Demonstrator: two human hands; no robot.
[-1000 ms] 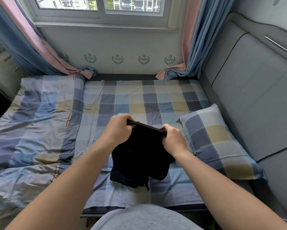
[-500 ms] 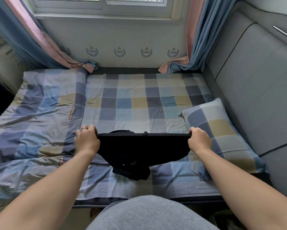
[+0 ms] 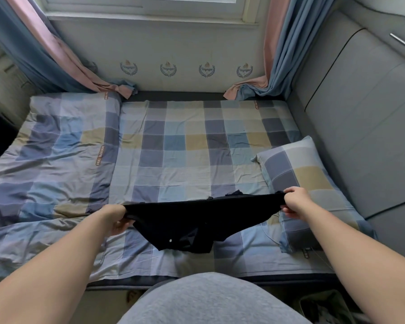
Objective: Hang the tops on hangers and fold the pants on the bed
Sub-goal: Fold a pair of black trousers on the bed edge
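A black garment [image 3: 196, 220] is stretched wide between my two hands, low over the near part of the bed [image 3: 185, 146]. My left hand [image 3: 116, 217] grips its left end, fingers curled round the edge. My right hand [image 3: 295, 202] pinches its right end near the pillow. The garment's lower part sags onto the checked sheet, and a small white button shows on it. I cannot tell whether it is a top or pants.
A checked pillow [image 3: 299, 181] lies at the right, against a grey padded wall [image 3: 360, 118]. A rumpled checked duvet [image 3: 47, 164] covers the bed's left side. Curtains [image 3: 278, 66] hang at both far corners below the window. A bag's edge [image 3: 327, 307] shows by the floor.
My hands have spread apart, pulling the bunched black garment out wide and lower toward the sheet. The camera has tilted further down.
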